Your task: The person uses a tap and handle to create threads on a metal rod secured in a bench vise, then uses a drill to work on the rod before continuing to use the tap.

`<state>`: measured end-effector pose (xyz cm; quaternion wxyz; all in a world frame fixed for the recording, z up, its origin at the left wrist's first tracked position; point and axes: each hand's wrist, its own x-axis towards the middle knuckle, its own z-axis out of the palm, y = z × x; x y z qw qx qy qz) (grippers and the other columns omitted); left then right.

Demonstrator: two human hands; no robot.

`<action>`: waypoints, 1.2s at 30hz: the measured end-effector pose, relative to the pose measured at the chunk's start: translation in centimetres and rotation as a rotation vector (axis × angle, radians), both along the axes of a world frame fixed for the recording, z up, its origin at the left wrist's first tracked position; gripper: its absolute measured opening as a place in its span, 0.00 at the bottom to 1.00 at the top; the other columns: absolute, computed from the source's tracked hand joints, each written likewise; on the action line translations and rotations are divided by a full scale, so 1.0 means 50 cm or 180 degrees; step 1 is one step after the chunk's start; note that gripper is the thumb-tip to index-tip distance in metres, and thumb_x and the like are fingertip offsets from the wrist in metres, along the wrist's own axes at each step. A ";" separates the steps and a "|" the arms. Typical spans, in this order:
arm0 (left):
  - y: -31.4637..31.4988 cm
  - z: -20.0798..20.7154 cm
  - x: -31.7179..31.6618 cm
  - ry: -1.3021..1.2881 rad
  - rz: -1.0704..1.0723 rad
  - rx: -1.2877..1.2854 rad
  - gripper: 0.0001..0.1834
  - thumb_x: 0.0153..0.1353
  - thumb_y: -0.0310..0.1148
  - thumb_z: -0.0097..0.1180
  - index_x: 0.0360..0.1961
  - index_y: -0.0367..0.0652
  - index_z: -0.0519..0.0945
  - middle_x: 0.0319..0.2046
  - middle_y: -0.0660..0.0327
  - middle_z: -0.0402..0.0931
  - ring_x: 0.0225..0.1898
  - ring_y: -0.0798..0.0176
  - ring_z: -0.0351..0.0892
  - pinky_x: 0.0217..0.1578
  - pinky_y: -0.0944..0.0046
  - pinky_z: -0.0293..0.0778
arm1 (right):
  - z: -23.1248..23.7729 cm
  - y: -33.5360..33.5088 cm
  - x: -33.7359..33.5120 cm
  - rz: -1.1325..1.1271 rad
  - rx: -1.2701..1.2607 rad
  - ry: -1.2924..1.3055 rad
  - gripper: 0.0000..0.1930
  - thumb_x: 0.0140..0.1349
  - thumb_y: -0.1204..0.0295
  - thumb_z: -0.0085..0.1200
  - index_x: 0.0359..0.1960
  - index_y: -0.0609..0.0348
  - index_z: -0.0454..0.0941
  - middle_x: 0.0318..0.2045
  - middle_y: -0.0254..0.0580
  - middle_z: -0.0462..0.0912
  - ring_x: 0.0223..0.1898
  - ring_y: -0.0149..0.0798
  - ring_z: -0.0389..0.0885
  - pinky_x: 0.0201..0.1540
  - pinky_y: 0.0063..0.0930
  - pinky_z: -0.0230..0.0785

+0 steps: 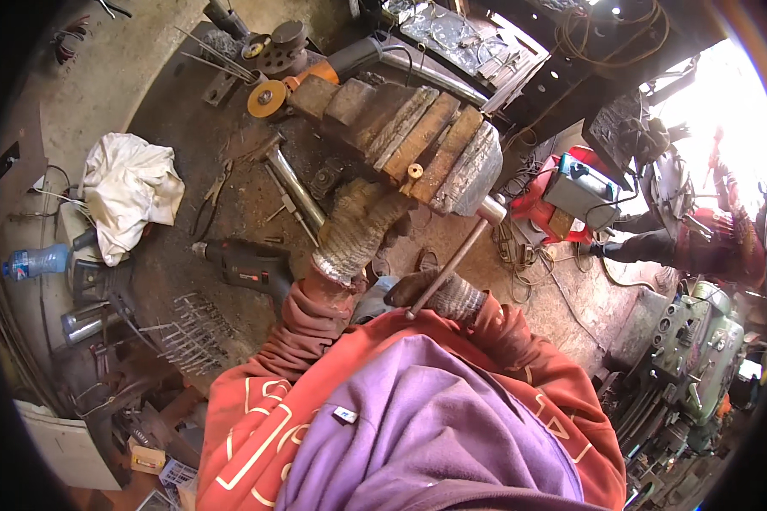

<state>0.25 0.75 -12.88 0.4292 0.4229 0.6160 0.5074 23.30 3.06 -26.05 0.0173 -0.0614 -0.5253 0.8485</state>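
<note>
A heavy bench vise (430, 140) with worn, block-like jaws stands in front of me. A small round brass-coloured piece (415, 171) shows at its near side. My left hand (362, 223), in a dirty knitted glove, reaches up against the vise's near side; its fingertips are hidden there. My right hand (441, 295), also gloved, is at the lower part of the vise handle (453, 262), a slim bar with a knobbed end. The bar crosses over the glove, whose fingers look bunched at it. A steel tube with a crosspiece (296, 183) lies beside my left hand.
On the dark bench lie a drill (245, 264), pliers (210, 200), an orange angle grinder (315, 75), several thin metal rods (194, 332) and a white cloth (132, 192). A bottle (38, 262) lies leftward. At right are a red-and-blue machine (581, 187), floor cables, a green machine (699, 341) and another person (716, 243).
</note>
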 end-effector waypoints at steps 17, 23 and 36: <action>0.004 0.055 -0.010 -0.0860 -0.0044 -0.0797 0.12 0.73 0.38 0.63 0.40 0.41 0.89 0.26 0.62 0.84 0.21 0.71 0.79 0.19 0.66 0.72 | 0.351 0.445 -0.068 -0.3667 -0.0227 0.0367 0.18 0.76 0.63 0.65 0.55 0.67 0.86 0.44 0.46 0.91 0.45 0.39 0.90 0.48 0.34 0.84; 0.009 0.048 -0.006 -0.1027 -0.0069 -0.0561 0.16 0.73 0.43 0.66 0.39 0.39 0.89 0.26 0.64 0.84 0.21 0.73 0.78 0.18 0.70 0.70 | 0.242 0.528 -0.038 -0.1365 0.5141 -0.0588 0.17 0.63 0.77 0.66 0.55 0.55 0.87 0.47 0.46 0.91 0.48 0.52 0.90 0.54 0.41 0.81; 0.068 0.111 0.021 0.1655 0.1142 0.1719 0.39 0.70 0.50 0.71 0.70 0.34 0.73 0.60 0.48 0.77 0.62 0.55 0.79 0.64 0.49 0.75 | 0.402 0.556 -0.007 0.2216 0.6452 -0.1847 0.23 0.54 0.54 0.72 0.52 0.42 0.89 0.49 0.37 0.90 0.52 0.45 0.89 0.52 0.45 0.77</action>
